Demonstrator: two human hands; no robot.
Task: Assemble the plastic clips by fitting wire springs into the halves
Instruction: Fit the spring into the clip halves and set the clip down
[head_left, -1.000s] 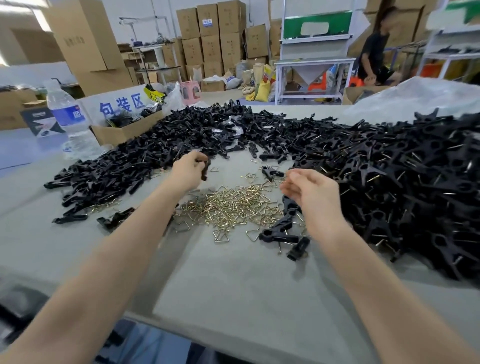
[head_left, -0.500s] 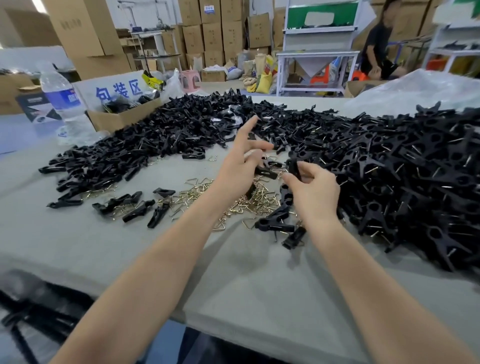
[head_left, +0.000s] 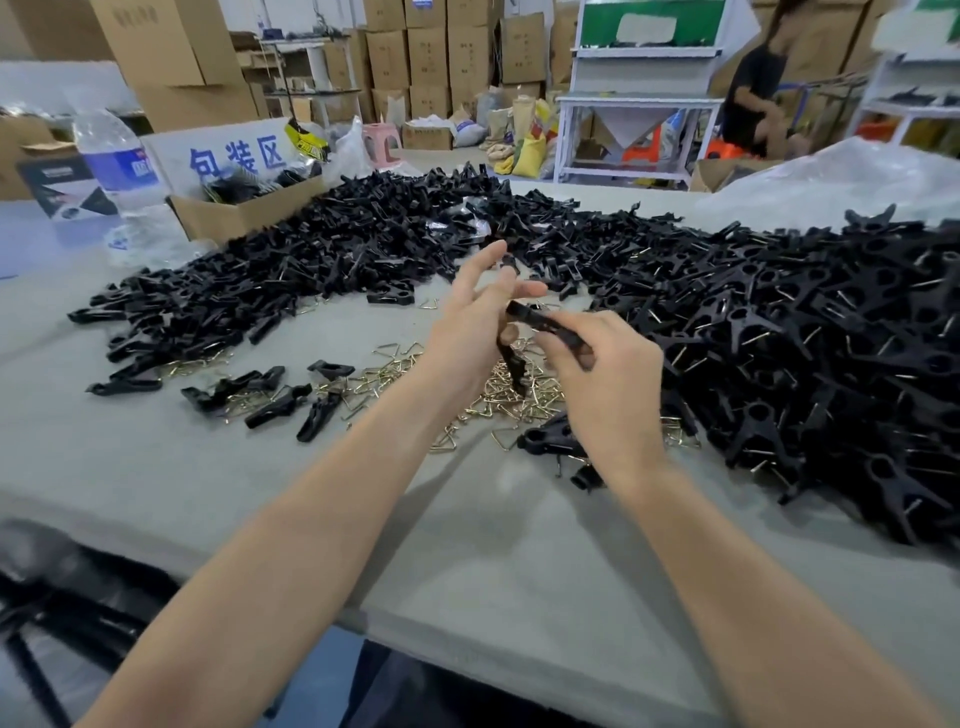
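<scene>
Black plastic dominates the head view, where a person's bare forearms reach over a grey table (head_left: 467, 561) toward its middle. The right hand (head_left: 608, 389) pinches an upper clip half (head_left: 545, 325) between thumb and curled fingers, holding it nearly level with its far end against the left hand. The left hand (head_left: 467, 332) has its index and middle fingers splayed straight, while lower in the hand it grips a hanging clip half (head_left: 511, 366) that points down at the wire springs (head_left: 498, 397). The two halves meet between the hands; whether a spring sits in them cannot be told. The brass-coloured springs lie in a loose scatter on the table directly beneath the hands. A long heap of loose halves (head_left: 322, 260) curves round the left and far side of the table, and a higher heap of clips (head_left: 810, 353) with wire ends showing fills the right side. A few stray halves (head_left: 270, 397) lie just left of the springs. At the far left stand a water bottle (head_left: 117, 156) and a cardboard box (head_left: 234, 213) backed by a white sign (head_left: 236, 156) with blue characters. Clear plastic sheeting (head_left: 841, 176) rises at the far right. Beyond, stacked cartons (head_left: 431, 57) line the wall and a seated person (head_left: 753, 98) in a dark top sits beside a white stand (head_left: 639, 104).
</scene>
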